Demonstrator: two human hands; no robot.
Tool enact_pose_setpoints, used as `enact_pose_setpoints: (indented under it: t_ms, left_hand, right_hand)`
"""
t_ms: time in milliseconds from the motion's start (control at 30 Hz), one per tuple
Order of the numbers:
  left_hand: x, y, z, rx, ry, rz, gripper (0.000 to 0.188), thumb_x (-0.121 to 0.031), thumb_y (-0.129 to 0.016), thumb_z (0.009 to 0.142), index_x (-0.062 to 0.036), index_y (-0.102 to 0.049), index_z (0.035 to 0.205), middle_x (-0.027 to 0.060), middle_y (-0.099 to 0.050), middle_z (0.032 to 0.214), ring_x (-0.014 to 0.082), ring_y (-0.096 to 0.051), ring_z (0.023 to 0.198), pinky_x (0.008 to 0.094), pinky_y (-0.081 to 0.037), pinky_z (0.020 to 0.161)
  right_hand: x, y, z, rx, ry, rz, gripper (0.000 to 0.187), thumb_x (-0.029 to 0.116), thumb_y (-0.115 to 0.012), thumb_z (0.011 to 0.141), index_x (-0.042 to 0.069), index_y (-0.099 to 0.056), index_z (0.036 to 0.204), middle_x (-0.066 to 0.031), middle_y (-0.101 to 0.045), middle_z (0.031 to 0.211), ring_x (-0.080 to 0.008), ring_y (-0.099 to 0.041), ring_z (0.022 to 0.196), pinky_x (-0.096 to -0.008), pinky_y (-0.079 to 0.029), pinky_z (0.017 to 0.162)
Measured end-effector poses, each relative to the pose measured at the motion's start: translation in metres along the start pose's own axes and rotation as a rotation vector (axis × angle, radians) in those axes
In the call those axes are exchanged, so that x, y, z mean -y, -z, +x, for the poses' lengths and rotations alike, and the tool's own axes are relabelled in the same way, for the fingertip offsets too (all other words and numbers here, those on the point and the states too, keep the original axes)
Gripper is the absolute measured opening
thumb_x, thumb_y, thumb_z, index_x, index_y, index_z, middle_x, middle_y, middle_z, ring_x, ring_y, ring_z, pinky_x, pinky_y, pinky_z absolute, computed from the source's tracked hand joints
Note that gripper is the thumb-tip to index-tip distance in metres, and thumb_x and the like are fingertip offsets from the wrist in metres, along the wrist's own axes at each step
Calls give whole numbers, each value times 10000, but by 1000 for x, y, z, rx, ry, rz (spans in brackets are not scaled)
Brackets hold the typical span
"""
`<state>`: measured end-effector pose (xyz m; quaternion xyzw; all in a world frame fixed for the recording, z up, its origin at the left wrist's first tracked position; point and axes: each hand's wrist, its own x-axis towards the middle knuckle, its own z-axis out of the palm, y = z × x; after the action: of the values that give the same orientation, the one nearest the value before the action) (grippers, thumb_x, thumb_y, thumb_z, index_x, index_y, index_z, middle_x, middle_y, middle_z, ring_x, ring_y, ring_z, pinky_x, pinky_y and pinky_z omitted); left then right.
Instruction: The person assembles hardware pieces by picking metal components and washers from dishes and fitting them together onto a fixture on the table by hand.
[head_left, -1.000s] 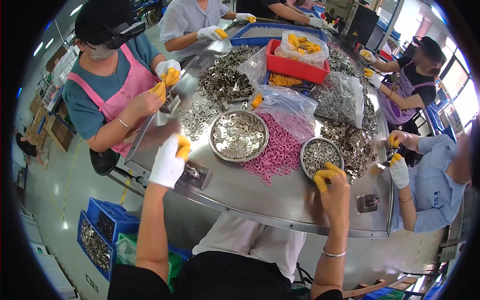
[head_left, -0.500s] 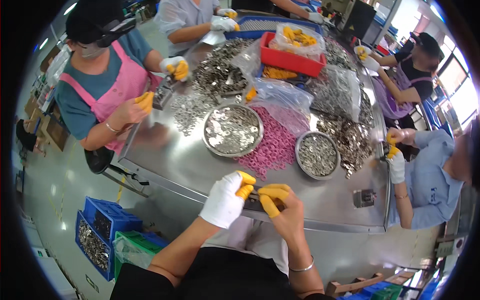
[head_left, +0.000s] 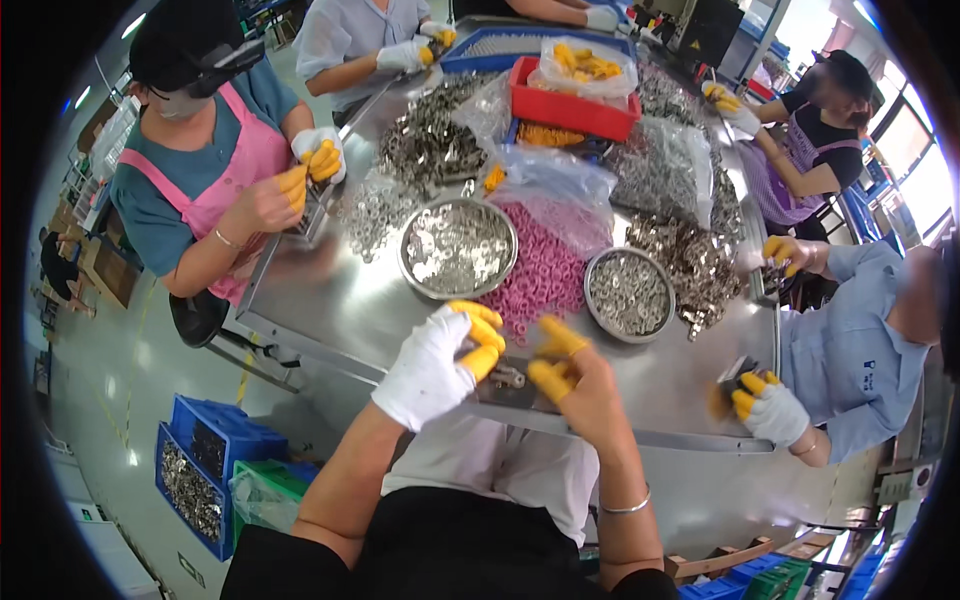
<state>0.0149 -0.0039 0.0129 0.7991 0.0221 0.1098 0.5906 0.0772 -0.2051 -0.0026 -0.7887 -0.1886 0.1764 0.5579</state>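
Note:
My left hand [head_left: 436, 358], in a white glove with yellow fingertips, is curled near the table's front edge. Its fingers are bent in, and whatever they may hold is hidden. Just right of its thumb sits a small dark metal fixture [head_left: 508, 377]; I cannot tell whether the thumb touches it. My right hand [head_left: 582, 385], bare apart from yellow finger covers, is on the fixture's other side, its blurred fingers apart with nothing visible between them. Beyond my hands lie a heap of pink rings [head_left: 540, 268], a round bowl of flat shiny metal parts [head_left: 457, 250] and a smaller bowl of metal pieces [head_left: 628, 295].
Loose metal parts [head_left: 700, 275] are heaped behind the bowls. A red bin [head_left: 570, 115] stands farther back near plastic bags [head_left: 660, 170]. Co-workers sit around the metal table [head_left: 345, 320]; one's gloved hand [head_left: 772, 408] works at the right. Blue crates [head_left: 225, 440] stand at lower left.
My right hand has moved away from the fixture to the right, its fingers spreading. My left hand has turned slightly and moved up-left. At the right, a co-worker's gloved hand has reached the block on the table.

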Motion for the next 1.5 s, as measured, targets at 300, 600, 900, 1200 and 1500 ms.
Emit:
enact_pose_setpoints:
  t_ms: [300,600,900,1200,1500]
  left_hand:
    - [-6,-2,16,94,203,-127,88,13,-660,783,-27,-673,860,102,-658,1114,242,-650,878,326,-532,808]
    - [-4,-16,19,328,89,451,150,-18,-669,743,-45,-678,890,96,-674,1090,299,-655,909,351,-521,845]
    - [18,-22,11,205,155,-259,321,81,-623,745,-9,-642,1052,109,-664,1108,242,-650,979,326,-511,873]
    - [17,-1,-1,-122,297,-417,294,109,-583,826,16,-631,1101,95,-670,1066,152,-628,901,243,-498,836]
    - [24,-24,-14,-270,158,-195,235,120,-564,838,11,-661,1022,79,-703,925,143,-651,792,248,-530,756]
  right_hand:
    - [-19,-10,15,-399,291,-843,352,192,-730,836,82,-674,1165,-69,-574,1026,-243,-592,666,-338,-493,589]
    - [-7,0,7,-292,132,-271,199,58,-716,830,37,-704,1027,-44,-617,968,-150,-564,685,-265,-469,594]
    - [25,-13,-16,-134,187,-136,174,-15,-712,809,19,-717,980,-61,-660,972,-132,-562,693,-236,-473,630]
    - [21,-7,-13,-33,256,-310,263,15,-746,781,34,-711,1041,-66,-663,1031,-160,-580,731,-268,-498,686]
    - [12,-47,-8,-256,494,-485,392,74,-788,709,92,-687,1088,-65,-662,1080,-271,-587,958,-373,-474,873]
